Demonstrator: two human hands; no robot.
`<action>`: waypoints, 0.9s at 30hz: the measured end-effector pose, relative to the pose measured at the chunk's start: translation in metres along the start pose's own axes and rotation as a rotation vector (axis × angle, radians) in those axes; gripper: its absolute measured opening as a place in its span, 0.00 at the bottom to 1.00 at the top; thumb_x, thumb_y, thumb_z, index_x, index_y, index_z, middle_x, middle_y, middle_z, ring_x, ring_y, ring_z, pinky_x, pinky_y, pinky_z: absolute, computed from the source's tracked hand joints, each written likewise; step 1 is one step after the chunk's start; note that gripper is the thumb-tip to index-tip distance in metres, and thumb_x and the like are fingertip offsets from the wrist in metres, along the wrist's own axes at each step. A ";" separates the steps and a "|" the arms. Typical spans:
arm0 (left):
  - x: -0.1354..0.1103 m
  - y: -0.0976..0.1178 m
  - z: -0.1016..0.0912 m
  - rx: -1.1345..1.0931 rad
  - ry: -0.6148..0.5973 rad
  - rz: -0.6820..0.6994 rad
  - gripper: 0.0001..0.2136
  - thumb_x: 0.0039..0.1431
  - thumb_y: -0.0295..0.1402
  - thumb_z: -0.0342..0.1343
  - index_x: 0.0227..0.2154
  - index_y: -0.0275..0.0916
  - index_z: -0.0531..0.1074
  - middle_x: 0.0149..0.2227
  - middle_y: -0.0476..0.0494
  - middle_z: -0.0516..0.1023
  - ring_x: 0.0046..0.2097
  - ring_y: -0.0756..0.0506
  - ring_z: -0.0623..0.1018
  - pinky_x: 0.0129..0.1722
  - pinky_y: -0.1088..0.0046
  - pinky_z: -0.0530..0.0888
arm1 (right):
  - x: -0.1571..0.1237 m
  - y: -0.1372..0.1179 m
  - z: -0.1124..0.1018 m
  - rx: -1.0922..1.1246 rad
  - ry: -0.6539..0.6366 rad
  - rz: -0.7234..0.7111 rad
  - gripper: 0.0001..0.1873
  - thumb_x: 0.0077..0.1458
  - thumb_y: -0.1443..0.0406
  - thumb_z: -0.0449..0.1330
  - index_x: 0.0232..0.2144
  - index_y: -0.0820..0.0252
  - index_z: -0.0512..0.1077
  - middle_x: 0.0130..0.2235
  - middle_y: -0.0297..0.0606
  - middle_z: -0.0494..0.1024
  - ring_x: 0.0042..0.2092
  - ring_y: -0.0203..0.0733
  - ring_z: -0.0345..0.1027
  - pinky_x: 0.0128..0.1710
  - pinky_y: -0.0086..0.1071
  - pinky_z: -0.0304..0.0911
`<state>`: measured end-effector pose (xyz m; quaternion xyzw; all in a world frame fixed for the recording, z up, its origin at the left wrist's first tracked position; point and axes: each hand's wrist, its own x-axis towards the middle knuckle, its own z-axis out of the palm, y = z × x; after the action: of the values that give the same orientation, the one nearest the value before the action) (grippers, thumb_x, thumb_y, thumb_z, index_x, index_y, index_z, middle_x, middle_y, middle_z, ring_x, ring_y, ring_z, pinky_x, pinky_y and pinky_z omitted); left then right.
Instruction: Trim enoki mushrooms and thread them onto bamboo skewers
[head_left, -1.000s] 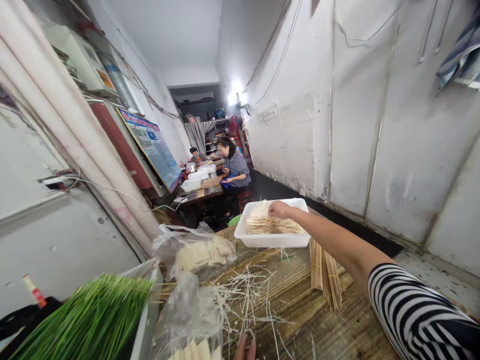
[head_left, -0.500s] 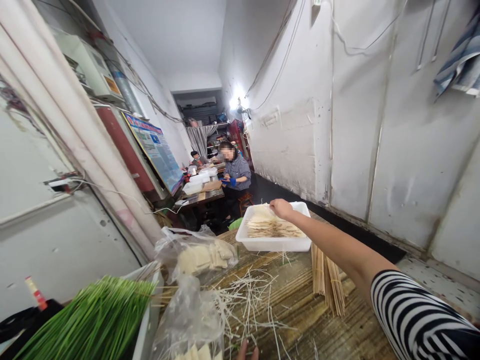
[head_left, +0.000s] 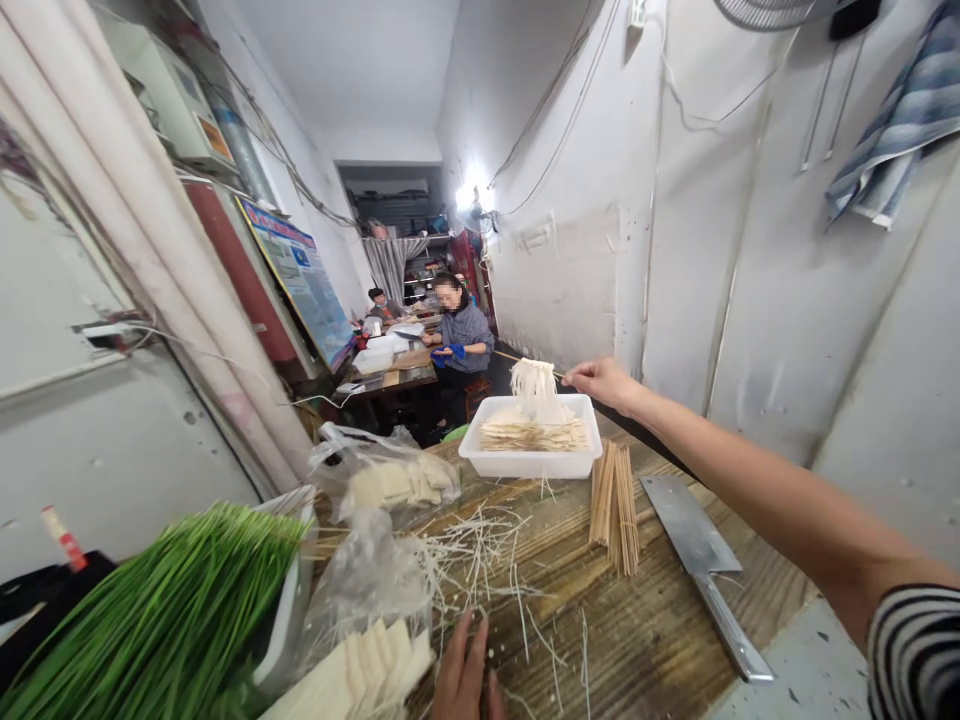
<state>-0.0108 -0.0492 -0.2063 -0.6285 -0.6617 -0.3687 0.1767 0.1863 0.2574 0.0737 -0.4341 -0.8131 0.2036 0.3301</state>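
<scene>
My right hand (head_left: 602, 383) pinches the near end of a thin wooden skewer (head_left: 510, 357), held above a white plastic tub (head_left: 525, 463). From the skewer hangs a bunch of thin pale strands (head_left: 534, 385); I cannot tell what food they are. Inside the tub lie pale flat pieces with sticks (head_left: 532, 434) laid across. My left hand (head_left: 466, 672) rests at the bottom edge of the wooden table, fingers stretched and apart, holding nothing. Beside it are stacked pale sheets (head_left: 367, 665) and scattered white strands (head_left: 480, 545).
Bundled skewers (head_left: 615, 505) lie right of centre, with a cleaver (head_left: 694, 535) beyond them. Long green chives (head_left: 165, 610) fill a container at left. A plastic bag (head_left: 394, 485) holds more pale sheets. Two people sit at a table (head_left: 401, 378) farther back.
My right hand has lifted from inside the tub, bringing up the skewer with its hanging strands. The view has shifted, so the cleaver and more of my left hand now show.
</scene>
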 end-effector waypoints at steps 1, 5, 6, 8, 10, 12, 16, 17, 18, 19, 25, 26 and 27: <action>0.001 0.005 -0.005 -0.022 -0.017 -0.016 0.27 0.58 0.24 0.46 0.61 0.45 0.56 0.57 0.36 0.68 0.56 0.39 0.71 0.49 0.60 0.75 | -0.014 0.000 0.003 0.021 -0.025 -0.003 0.11 0.57 0.65 0.55 0.33 0.65 0.77 0.25 0.32 0.74 0.25 0.31 0.64 0.24 0.24 0.58; 0.009 0.022 -0.025 -0.082 -0.054 -0.058 0.25 0.58 0.25 0.48 0.59 0.43 0.58 0.59 0.37 0.65 0.59 0.40 0.67 0.53 0.57 0.71 | -0.055 0.006 0.024 0.066 -0.127 0.005 0.11 0.52 0.65 0.58 0.28 0.65 0.79 0.19 0.31 0.70 0.18 0.29 0.56 0.18 0.24 0.51; 0.011 0.025 -0.027 -0.101 -0.046 -0.071 0.25 0.58 0.24 0.48 0.59 0.43 0.58 0.59 0.37 0.65 0.59 0.40 0.66 0.54 0.56 0.70 | -0.062 0.008 0.030 0.068 -0.136 0.006 0.11 0.52 0.64 0.58 0.28 0.65 0.79 0.18 0.31 0.70 0.18 0.29 0.55 0.18 0.24 0.51; 0.014 0.028 -0.031 -0.135 -0.045 -0.088 0.25 0.59 0.24 0.47 0.60 0.42 0.56 0.59 0.37 0.65 0.60 0.41 0.65 0.56 0.55 0.68 | -0.075 0.009 0.042 0.063 -0.124 -0.012 0.12 0.53 0.64 0.57 0.29 0.65 0.78 0.20 0.33 0.72 0.20 0.31 0.59 0.20 0.25 0.54; 0.015 0.030 -0.033 -0.155 -0.037 -0.096 0.26 0.59 0.23 0.47 0.61 0.42 0.55 0.59 0.37 0.65 0.60 0.42 0.64 0.57 0.56 0.67 | -0.094 0.008 0.055 0.051 -0.090 -0.065 0.12 0.55 0.65 0.55 0.31 0.64 0.78 0.25 0.35 0.75 0.25 0.34 0.64 0.26 0.27 0.58; 0.016 0.032 -0.037 -0.159 -0.019 -0.107 0.26 0.60 0.23 0.46 0.61 0.42 0.54 0.59 0.37 0.65 0.61 0.43 0.64 0.57 0.56 0.67 | -0.122 0.007 0.072 0.030 -0.069 -0.145 0.12 0.58 0.66 0.53 0.33 0.62 0.77 0.31 0.37 0.77 0.31 0.37 0.67 0.33 0.29 0.61; 0.016 0.041 -0.046 -0.123 0.007 -0.146 0.26 0.61 0.24 0.44 0.62 0.43 0.51 0.60 0.37 0.63 0.62 0.43 0.62 0.58 0.56 0.65 | -0.195 0.013 0.119 -0.052 -0.133 -0.278 0.14 0.59 0.70 0.51 0.28 0.61 0.75 0.28 0.38 0.74 0.32 0.39 0.66 0.33 0.30 0.60; 0.015 0.043 -0.047 -0.094 -0.025 -0.140 0.26 0.62 0.25 0.43 0.63 0.43 0.49 0.61 0.37 0.62 0.63 0.43 0.61 0.59 0.55 0.64 | -0.211 0.016 0.130 -0.079 -0.156 -0.299 0.15 0.59 0.71 0.51 0.26 0.62 0.75 0.26 0.38 0.72 0.32 0.39 0.65 0.32 0.30 0.59; 0.014 0.046 -0.048 -0.056 -0.080 -0.120 0.27 0.62 0.26 0.43 0.63 0.42 0.47 0.62 0.37 0.60 0.64 0.42 0.59 0.60 0.53 0.62 | -0.225 0.020 0.141 -0.103 -0.179 -0.318 0.14 0.59 0.71 0.51 0.25 0.61 0.74 0.26 0.38 0.72 0.32 0.39 0.64 0.32 0.29 0.58; 0.014 0.049 -0.048 -0.012 -0.152 -0.087 0.27 0.62 0.27 0.44 0.64 0.41 0.45 0.63 0.36 0.58 0.65 0.41 0.56 0.61 0.51 0.60 | -0.235 0.024 0.149 -0.125 -0.196 -0.329 0.14 0.59 0.71 0.51 0.25 0.61 0.73 0.27 0.37 0.72 0.32 0.38 0.63 0.32 0.29 0.58; 0.020 0.059 -0.031 0.122 -0.483 0.147 0.31 0.64 0.39 0.44 0.65 0.34 0.38 0.66 0.35 0.50 0.66 0.40 0.49 0.62 0.53 0.57 | -0.249 0.032 0.162 -0.254 -0.237 -0.337 0.14 0.61 0.69 0.51 0.25 0.61 0.71 0.29 0.37 0.69 0.32 0.37 0.59 0.32 0.29 0.54; 0.023 0.059 -0.027 0.126 -0.505 0.159 0.32 0.64 0.40 0.43 0.65 0.33 0.38 0.66 0.34 0.50 0.67 0.40 0.48 0.62 0.54 0.57 | -0.248 0.032 0.162 -0.272 -0.245 -0.346 0.14 0.61 0.69 0.51 0.26 0.60 0.71 0.30 0.37 0.69 0.33 0.38 0.59 0.32 0.29 0.54; 0.025 0.060 -0.024 0.129 -0.521 0.165 0.32 0.64 0.41 0.43 0.64 0.32 0.39 0.66 0.34 0.49 0.67 0.40 0.48 0.62 0.55 0.57 | -0.248 0.032 0.161 -0.289 -0.254 -0.356 0.13 0.61 0.69 0.51 0.27 0.60 0.71 0.30 0.37 0.69 0.33 0.38 0.59 0.32 0.30 0.54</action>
<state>0.0375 -0.0522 -0.1574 -0.7414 -0.6534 -0.1362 0.0695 0.1902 0.0591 -0.1479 -0.2978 -0.9322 0.0770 0.1907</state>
